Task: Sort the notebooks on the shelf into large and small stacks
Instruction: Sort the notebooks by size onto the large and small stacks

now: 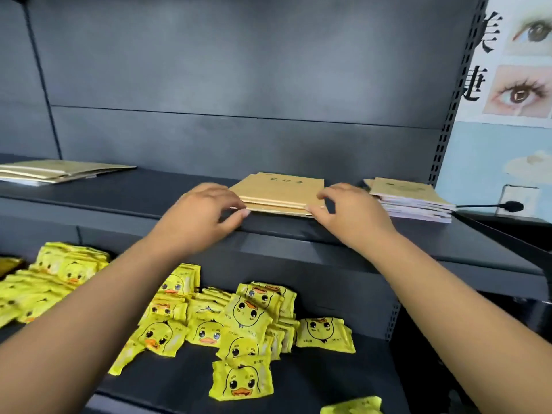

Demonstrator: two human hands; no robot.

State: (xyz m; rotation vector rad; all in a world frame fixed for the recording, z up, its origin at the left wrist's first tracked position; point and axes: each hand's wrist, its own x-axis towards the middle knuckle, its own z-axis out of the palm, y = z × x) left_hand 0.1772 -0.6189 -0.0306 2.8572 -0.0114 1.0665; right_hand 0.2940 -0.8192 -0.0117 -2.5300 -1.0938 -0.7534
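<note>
A dark grey metal shelf (125,194) with a matching back panel carries three piles of tan kraft-cover notebooks: a spread pile of larger ones (59,171) toward its left end, a middle stack (282,194) at the front edge, and a slumped pile (412,200) near the right end, beside the perforated upright (454,94). The left hand (206,207) pinches the middle stack's near left corner between thumb and curled fingers; the right hand (343,209) grips its near right corner likewise. The lower shelf (328,380) holds a heap of yellow duck-face packets (239,321). A poster of eyes (519,64) hangs on the pale blue wall at right, cut off by the frame. The cover print is too blurred to read.
</note>
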